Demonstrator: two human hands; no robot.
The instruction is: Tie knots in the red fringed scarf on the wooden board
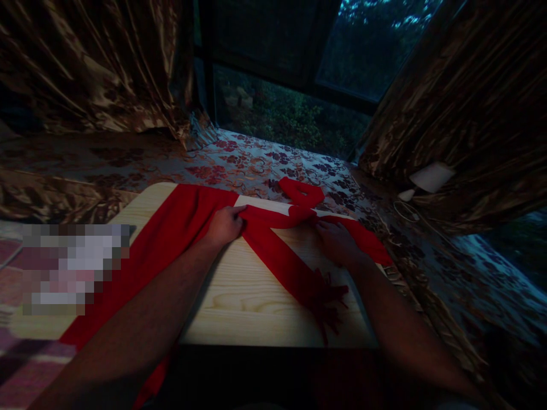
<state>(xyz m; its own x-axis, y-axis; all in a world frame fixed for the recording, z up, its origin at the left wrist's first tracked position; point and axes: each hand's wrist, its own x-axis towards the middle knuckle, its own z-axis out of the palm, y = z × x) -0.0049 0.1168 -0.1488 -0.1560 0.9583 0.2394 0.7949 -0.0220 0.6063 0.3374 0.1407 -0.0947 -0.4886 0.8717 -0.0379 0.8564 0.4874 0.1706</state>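
Presently, a red scarf (166, 239) lies across a pale wooden table (239, 307), and both hands of the person are working at it. One broad part of it covers the left side of the table, from the far edge to the near left, and passes beside and under the left forearm. The left hand (226, 223) stands near the far edge and grasps the cloth between the thumb and the bent fingers. The right hand (337, 242), farther to the right, has its curled fingers against the red cloth, but I cannot tell if they are clenched on it. Between the hands, a narrow part slants to the near right, where its fringe (329, 302) spreads on the wood. Beyond the far edge, a red loop (303, 193) rests on the flowered cover (252, 159) (whether it belongs to the same piece, I cannot tell). At the left of the table is a blurred object (81, 262), hidden by squares. At the far right is a white lamp (432, 176), in front of the right curtain (453, 97), and a dark window (294, 91) stands at the far side.
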